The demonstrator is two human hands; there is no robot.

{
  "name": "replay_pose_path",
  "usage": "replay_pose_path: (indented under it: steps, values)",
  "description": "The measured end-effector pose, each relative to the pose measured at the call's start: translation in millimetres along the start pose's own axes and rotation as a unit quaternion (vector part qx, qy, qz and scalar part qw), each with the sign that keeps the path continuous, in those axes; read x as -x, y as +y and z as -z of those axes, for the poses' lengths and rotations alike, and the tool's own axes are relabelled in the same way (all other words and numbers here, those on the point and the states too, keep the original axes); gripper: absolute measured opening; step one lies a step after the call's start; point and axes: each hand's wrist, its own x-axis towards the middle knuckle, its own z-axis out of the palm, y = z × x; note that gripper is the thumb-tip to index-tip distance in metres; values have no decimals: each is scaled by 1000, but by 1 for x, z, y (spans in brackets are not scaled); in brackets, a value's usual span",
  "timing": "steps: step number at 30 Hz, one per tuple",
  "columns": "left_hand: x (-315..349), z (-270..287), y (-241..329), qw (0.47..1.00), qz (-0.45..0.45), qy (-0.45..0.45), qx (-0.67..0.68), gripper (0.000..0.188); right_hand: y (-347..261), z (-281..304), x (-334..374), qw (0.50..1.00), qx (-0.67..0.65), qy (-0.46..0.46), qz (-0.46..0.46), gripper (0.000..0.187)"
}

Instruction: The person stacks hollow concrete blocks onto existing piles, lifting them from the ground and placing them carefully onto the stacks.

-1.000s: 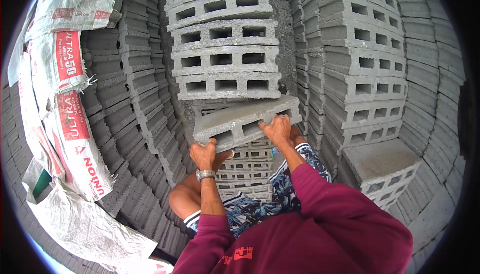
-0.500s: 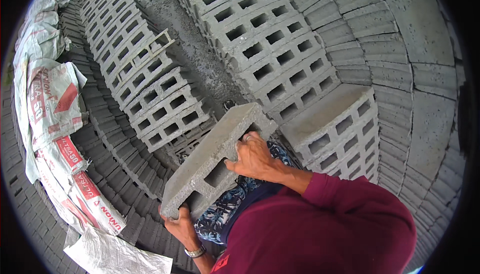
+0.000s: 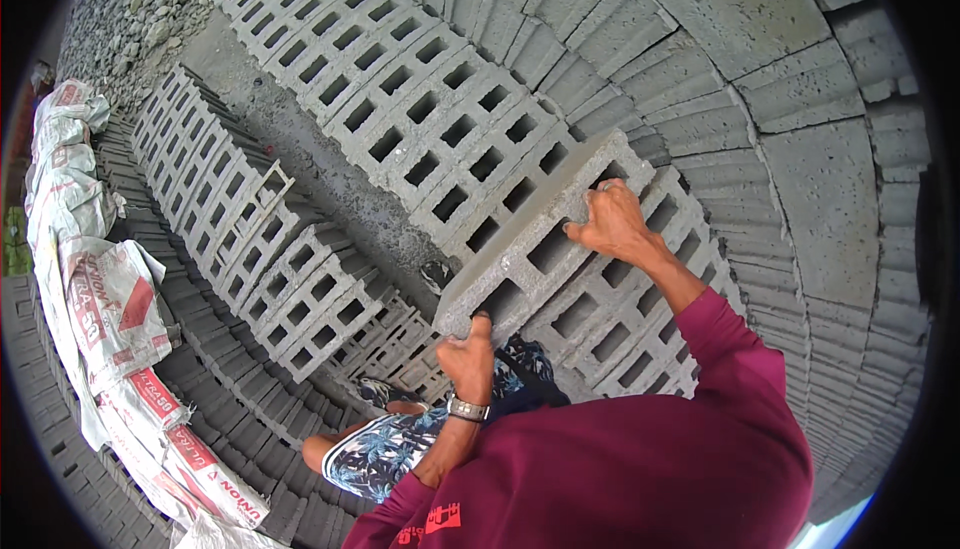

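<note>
A grey hollow concrete block [image 3: 526, 274] is held in both hands, tilted, with its three openings facing me. My left hand [image 3: 467, 354] grips its lower left end, the thumb at the edge of an opening. Higher up, my right hand [image 3: 612, 221] is hooked over the web near the right opening, fingers inside. The block is over the near end of a stack of similar blocks [image 3: 594, 328]; whether it touches them I cannot tell. A watch [image 3: 467, 408] circles my left wrist.
A long block row [image 3: 378, 77] runs away ahead, and another row [image 3: 222, 232] stands to its left, with a wet strip of ground [image 3: 330, 164] between. Printed sacks [image 3: 115, 299] lie over stacks at far left. Gravel [image 3: 130, 34] spreads behind. More stacked blocks [image 3: 690, 99] rise at right.
Both hands have carried the block to the right, from in front of my legs to over the near stack. My body has turned that way, and the view has shifted with it.
</note>
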Motion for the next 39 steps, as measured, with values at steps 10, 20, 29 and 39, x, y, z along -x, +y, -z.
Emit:
replay_pose_path:
  steps: [10, 20, 29, 39]
  values:
    - [0, -88, -15, 992, -123, 1, -15, 58, 77, -8, 7, 999, -16, 15, -35, 47]
    - [-54, 64, 13, 972, -41, -228, -41, 63, 82, -7, 9, 999, -19, 38, -2, 47]
    - [-136, 265, -70, 973, 3, 114, 201, 42, 63, 14, 13, 995, 96, -5, -28, 49]
    - [-261, 392, -225, 981, 106, 163, 14, 51, -253, -75, -36, 943, -307, -126, -22, 37]
